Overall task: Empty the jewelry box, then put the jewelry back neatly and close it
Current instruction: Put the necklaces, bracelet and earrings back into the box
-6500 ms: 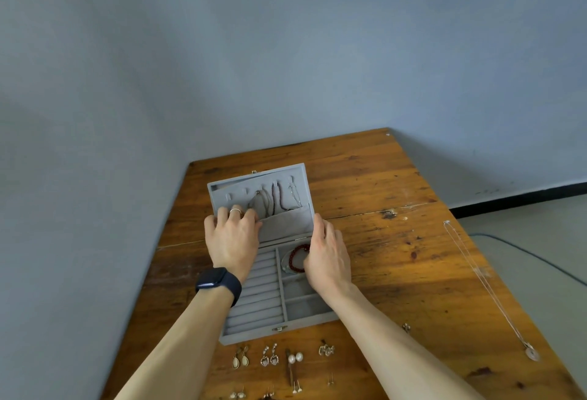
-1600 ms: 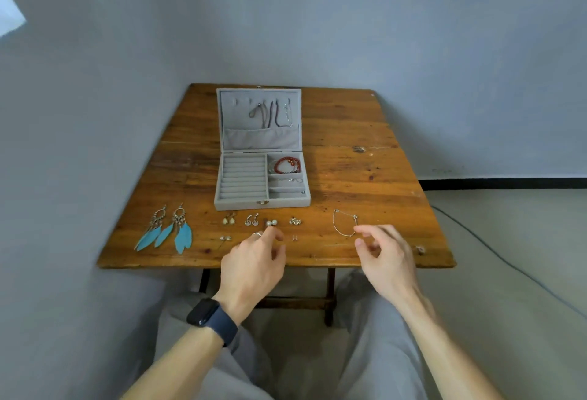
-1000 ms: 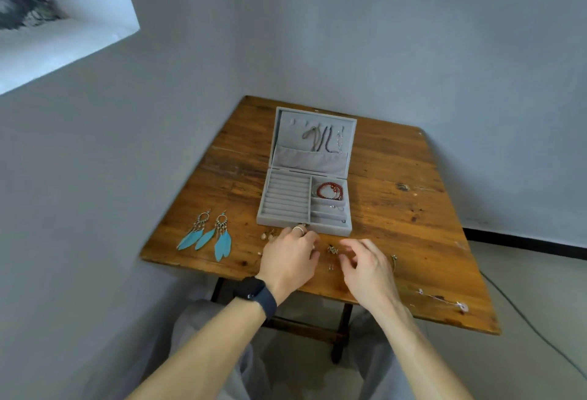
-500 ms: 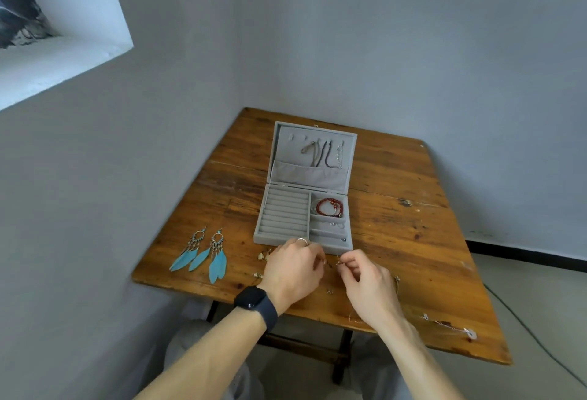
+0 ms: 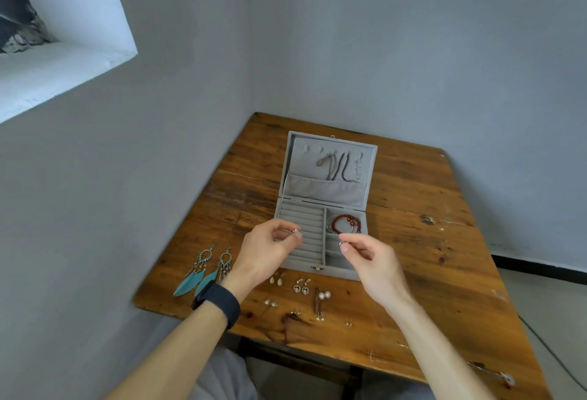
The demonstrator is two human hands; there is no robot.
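Both hands are up over the open box (image 5: 317, 269) in the middle of the frame. The left hand (image 5: 270, 250) has thumb and forefinger pressed together on a small piece (image 5: 296, 230), too tiny to name for sure, probably an earring. The right hand (image 5: 371, 256) pinches a second piece (image 5: 341, 243) the same way, with its other fingers curled loosely under.

Here's what matters. The left pinch hangs right above the ring rows (image 5: 305, 218) in the box's left half, and those rows run side to side across the frame. The slot it wants lies straight below the fingertips, so a short drop should do it. The right pinch sits over the small compartments on the right, just below the red bracelet (image 5: 346, 223). Each hand is nearest its own half, so there's no call to cross over.

Chains (image 5: 340, 168) hang in the lid (image 5: 324, 191), which lies back toward the top of the frame. Plenty is left out on the table (image 5: 413, 241): small earrings (image 5: 301, 287) in a loose line below the box, and feather earrings (image 5: 203, 272) at lower left. By my reading the refill is under way, with closing a long way off.
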